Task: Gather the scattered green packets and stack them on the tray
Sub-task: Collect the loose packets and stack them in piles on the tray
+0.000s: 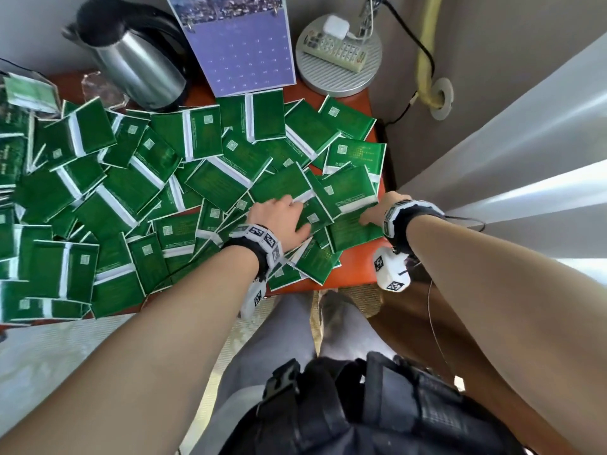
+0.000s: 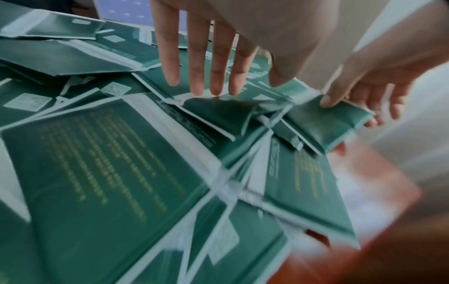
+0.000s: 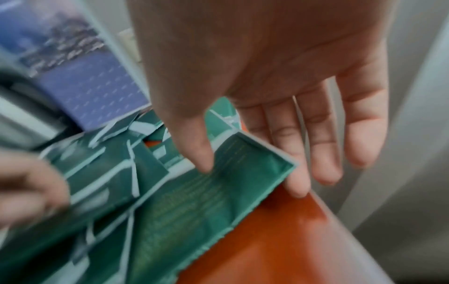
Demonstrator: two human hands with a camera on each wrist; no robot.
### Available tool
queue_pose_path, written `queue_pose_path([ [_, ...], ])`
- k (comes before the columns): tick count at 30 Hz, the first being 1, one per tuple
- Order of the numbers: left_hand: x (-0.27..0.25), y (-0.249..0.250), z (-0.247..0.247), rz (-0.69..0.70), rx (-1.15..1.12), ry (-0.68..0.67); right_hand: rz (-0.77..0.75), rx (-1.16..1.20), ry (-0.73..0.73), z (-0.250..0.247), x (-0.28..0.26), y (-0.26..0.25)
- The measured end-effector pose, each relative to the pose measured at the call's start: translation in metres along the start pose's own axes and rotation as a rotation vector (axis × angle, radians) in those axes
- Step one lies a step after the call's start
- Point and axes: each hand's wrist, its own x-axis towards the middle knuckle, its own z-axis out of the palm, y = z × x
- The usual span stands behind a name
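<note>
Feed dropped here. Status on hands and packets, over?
Left hand flat on green packets, fingers straight. Right hand pinching edge packet, thumb on top. Kettle and calendar crowd the back.

We cannot make out the printing on the green packets (image 1: 210, 182), and in both wrist views they smear into blur toward the lower part of the frame. The heap runs off the left edge of the head view, and most of the orange table (image 1: 356, 257) lies buried under it. In the head view the right hand (image 1: 374, 215) shows only in part, its fingers hidden behind the wrist strap.
</note>
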Motion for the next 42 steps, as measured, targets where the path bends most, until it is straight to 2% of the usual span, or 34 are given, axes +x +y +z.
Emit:
queue_pose_path([
  [3,0.019,-0.018,-0.011,-0.144,-0.136,0.051,-0.028,-0.380,0.203,-0.011,-0.002,-0.014],
  [5,0.033,-0.027,-0.015,-0.240,-0.198,0.033,-0.117,-0.446,0.297,-0.018,0.004,-0.026],
  [7,0.043,-0.032,-0.015,-0.289,-0.219,-0.035,-0.247,-0.483,0.298,-0.019,0.019,-0.037],
  [9,0.051,-0.036,-0.010,-0.303,-0.204,-0.087,-0.371,-0.531,0.234,-0.014,0.031,-0.048],
  [11,0.055,-0.038,-0.005,-0.305,-0.192,-0.095,-0.427,-0.601,0.217,-0.008,0.039,-0.056],
  [22,0.072,-0.051,-0.013,-0.321,-0.277,-0.096,-0.412,-0.867,0.291,-0.011,0.052,-0.069],
  [25,0.068,-0.050,-0.018,-0.311,-0.319,-0.095,-0.356,-0.864,0.261,-0.016,0.044,-0.068],
  [32,0.039,-0.045,-0.030,-0.264,-0.293,-0.133,-0.264,-0.582,0.093,-0.018,0.021,-0.029],
  [36,0.013,-0.028,-0.021,-0.218,-0.306,-0.093,-0.258,-0.499,0.129,-0.012,0.002,-0.005],
  [42,-0.015,0.002,0.027,-0.110,-0.130,-0.060,-0.293,-0.518,0.225,0.020,-0.033,0.014],
])
